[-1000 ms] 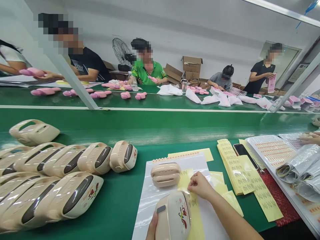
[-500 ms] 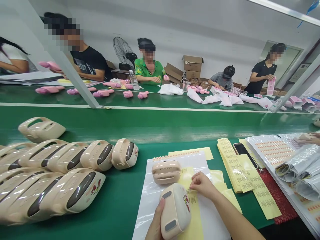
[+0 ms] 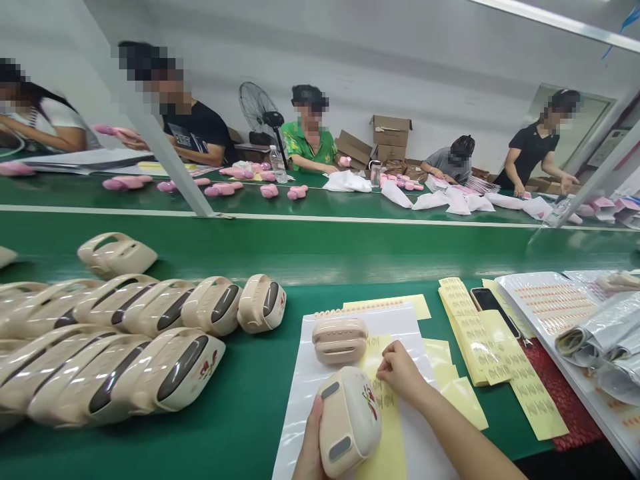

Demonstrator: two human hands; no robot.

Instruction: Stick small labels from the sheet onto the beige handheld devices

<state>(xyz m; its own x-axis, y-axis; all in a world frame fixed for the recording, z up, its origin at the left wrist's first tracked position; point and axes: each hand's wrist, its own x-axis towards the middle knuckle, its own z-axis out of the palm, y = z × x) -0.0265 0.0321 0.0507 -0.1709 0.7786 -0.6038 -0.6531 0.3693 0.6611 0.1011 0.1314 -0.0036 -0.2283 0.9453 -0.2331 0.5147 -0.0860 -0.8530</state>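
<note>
My left hand (image 3: pixel 309 445) grips a beige plastic device (image 3: pixel 349 421) with a red flower print, held just above a white sheet (image 3: pixel 320 380) at the bottom centre. My right hand (image 3: pixel 403 373) pinches at a yellow sticker sheet (image 3: pixel 385 400) lying beside the device; whether a sticker is between the fingers cannot be made out. A second beige device (image 3: pixel 340 339) lies on the white sheet just beyond both hands.
Several beige devices (image 3: pixel 125 347) lie in rows on the green belt (image 3: pixel 320 253) at left. Yellow sticker strips (image 3: pixel 480 340), a phone (image 3: pixel 493 308) and rolled plastic bags (image 3: pixel 600 340) are at right. Other people work with pink items (image 3: pixel 280 190) across the far belt.
The device in my left hand has turned, so its end face with grey patches now points toward me. The view has shifted slightly. My right hand stays on the yellow sheet.
</note>
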